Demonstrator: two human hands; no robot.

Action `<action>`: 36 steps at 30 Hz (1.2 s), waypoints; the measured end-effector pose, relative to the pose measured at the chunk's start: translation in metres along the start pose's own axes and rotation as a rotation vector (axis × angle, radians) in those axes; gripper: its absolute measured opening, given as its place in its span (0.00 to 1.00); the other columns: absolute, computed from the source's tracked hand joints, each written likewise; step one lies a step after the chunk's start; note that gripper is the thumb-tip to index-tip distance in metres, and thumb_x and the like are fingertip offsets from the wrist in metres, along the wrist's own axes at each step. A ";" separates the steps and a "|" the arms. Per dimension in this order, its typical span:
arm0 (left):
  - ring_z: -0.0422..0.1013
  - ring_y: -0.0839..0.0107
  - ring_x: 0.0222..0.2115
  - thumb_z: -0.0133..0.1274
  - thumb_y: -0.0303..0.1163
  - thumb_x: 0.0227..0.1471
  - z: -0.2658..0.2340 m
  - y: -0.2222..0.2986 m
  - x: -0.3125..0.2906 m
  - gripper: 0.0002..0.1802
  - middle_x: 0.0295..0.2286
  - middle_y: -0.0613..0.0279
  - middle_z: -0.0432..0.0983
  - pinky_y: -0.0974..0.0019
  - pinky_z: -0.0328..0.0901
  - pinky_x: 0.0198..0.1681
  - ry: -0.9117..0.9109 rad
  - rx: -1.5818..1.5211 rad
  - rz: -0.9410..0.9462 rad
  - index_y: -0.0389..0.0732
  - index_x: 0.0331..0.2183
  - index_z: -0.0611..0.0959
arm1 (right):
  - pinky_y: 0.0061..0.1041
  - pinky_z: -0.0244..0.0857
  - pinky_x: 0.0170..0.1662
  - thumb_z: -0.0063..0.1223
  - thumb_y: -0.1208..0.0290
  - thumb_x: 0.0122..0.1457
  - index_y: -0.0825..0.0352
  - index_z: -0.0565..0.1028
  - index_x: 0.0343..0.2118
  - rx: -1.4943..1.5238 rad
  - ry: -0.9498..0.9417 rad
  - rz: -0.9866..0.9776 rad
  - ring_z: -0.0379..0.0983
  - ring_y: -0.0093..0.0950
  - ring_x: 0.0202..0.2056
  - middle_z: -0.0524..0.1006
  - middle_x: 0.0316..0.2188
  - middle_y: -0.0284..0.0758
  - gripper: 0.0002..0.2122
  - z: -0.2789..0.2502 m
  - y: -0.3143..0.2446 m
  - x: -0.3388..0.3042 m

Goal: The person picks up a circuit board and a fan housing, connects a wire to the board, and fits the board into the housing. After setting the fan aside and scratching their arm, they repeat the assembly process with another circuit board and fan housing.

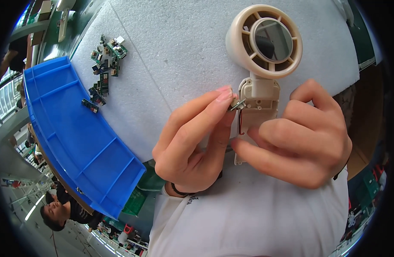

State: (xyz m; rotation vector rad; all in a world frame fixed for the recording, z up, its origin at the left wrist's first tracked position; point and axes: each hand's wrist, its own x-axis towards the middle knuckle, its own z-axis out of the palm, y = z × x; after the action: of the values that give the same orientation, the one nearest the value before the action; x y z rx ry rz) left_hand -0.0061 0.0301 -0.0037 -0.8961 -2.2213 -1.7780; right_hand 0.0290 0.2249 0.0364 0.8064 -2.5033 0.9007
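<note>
A beige handheld fan (265, 43) lies face up with its round head at the far side and its opened handle shell (262, 104) pointing toward me. Between the fingertips of my left hand (190, 143) is a small circuit board (236, 104), held at the left edge of the shell. Thin dark red wires (240, 122) run down inside the shell below the board. My right hand (302, 137) is closed over the near part of the handle, fingers curled and fingertips by the wires. Whatever its fingers grip is too small or hidden to make out.
Several small green circuit boards (103, 68) lie in a loose pile on the white foam sheet (162, 47) at the left. A blue ribbed plastic tray (83, 141) stands along the left edge. A cardboard box (363, 141) is at the right. Another person (62, 210) is beyond the tray.
</note>
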 end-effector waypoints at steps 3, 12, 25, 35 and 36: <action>0.81 0.60 0.39 0.60 0.06 0.44 0.002 0.004 0.003 0.22 0.40 0.42 0.81 0.68 0.76 0.41 0.061 -0.121 -0.135 0.30 0.44 0.84 | 0.21 0.50 0.26 0.61 0.67 0.28 0.59 0.84 0.31 -0.066 -0.038 0.008 0.60 0.16 0.20 0.71 0.21 0.22 0.19 0.001 -0.001 0.002; 0.79 0.60 0.43 0.51 0.11 0.56 -0.010 0.003 0.002 0.16 0.45 0.39 0.77 0.67 0.77 0.43 -0.033 -0.132 -0.095 0.26 0.47 0.79 | 0.19 0.57 0.23 0.63 0.69 0.32 0.63 0.84 0.31 -0.066 0.004 -0.175 0.64 0.18 0.21 0.75 0.23 0.25 0.17 -0.003 0.018 0.004; 0.80 0.60 0.38 0.61 0.08 0.44 -0.002 0.006 0.002 0.20 0.38 0.45 0.82 0.66 0.75 0.41 0.086 -0.103 -0.118 0.30 0.42 0.84 | 0.17 0.62 0.20 0.68 0.82 0.49 0.70 0.82 0.36 -0.095 0.270 0.193 0.68 0.19 0.20 0.78 0.24 0.31 0.11 0.016 0.006 0.001; 0.80 0.58 0.39 0.61 0.09 0.44 0.000 0.004 0.001 0.20 0.38 0.46 0.82 0.61 0.75 0.45 0.088 -0.040 -0.048 0.30 0.42 0.85 | 0.17 0.62 0.19 0.67 0.82 0.43 0.68 0.83 0.34 -0.184 0.268 0.091 0.69 0.21 0.18 0.75 0.22 0.30 0.12 0.019 0.011 -0.001; 0.80 0.58 0.39 0.61 0.09 0.44 0.000 0.004 0.001 0.20 0.38 0.46 0.82 0.61 0.75 0.45 0.088 -0.040 -0.048 0.30 0.42 0.85 | 0.17 0.62 0.19 0.67 0.83 0.42 0.68 0.83 0.34 -0.181 0.233 0.082 0.69 0.21 0.18 0.75 0.21 0.30 0.12 0.016 0.010 0.000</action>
State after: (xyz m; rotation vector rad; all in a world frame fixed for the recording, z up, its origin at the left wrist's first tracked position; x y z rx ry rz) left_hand -0.0045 0.0308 0.0004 -0.7627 -2.1771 -1.8515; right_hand 0.0204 0.2209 0.0204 0.5133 -2.3832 0.7340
